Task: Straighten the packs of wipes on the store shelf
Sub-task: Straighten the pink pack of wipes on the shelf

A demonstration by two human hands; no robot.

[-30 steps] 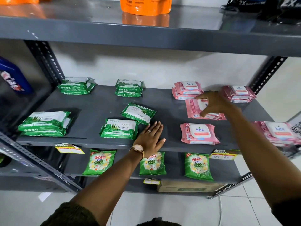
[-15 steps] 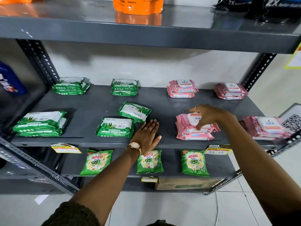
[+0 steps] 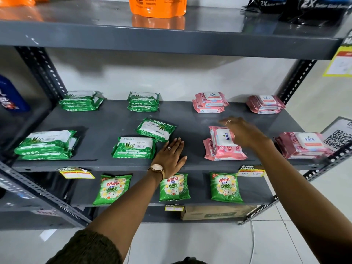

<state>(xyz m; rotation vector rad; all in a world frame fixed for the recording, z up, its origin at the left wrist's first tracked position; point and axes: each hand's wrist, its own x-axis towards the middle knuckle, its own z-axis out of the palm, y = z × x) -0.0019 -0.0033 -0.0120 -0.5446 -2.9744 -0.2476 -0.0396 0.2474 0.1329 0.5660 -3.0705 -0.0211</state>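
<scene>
On the grey middle shelf [image 3: 114, 119], green wipes packs lie at the left and pink ones at the right. One green pack [image 3: 155, 129] is skewed behind a straight green pack [image 3: 134, 148]. My left hand [image 3: 170, 156] rests flat on the shelf just right of that straight pack, fingers apart. My right hand [image 3: 241, 132] grips the far right side of a pink pack [image 3: 222, 141]. This pack is turned sideways on top of another pink pack [image 3: 224, 154] near the front edge. Neat stacks sit at the back: green [image 3: 81, 101], green [image 3: 143, 101], pink [image 3: 209, 102], pink [image 3: 265, 104].
A green stack [image 3: 46, 144] lies front left and a pink stack [image 3: 302, 144] front right. The upper shelf [image 3: 171, 40] overhangs close above, with an orange pouch [image 3: 157, 6]. Detergent sachets [image 3: 174, 186] lie on the shelf below. Slotted uprights frame both sides.
My right hand brought a pink pack forward from the middle of the shelf onto the front pink pack, then turned it sideways. My left hand stayed flat on the shelf.
</scene>
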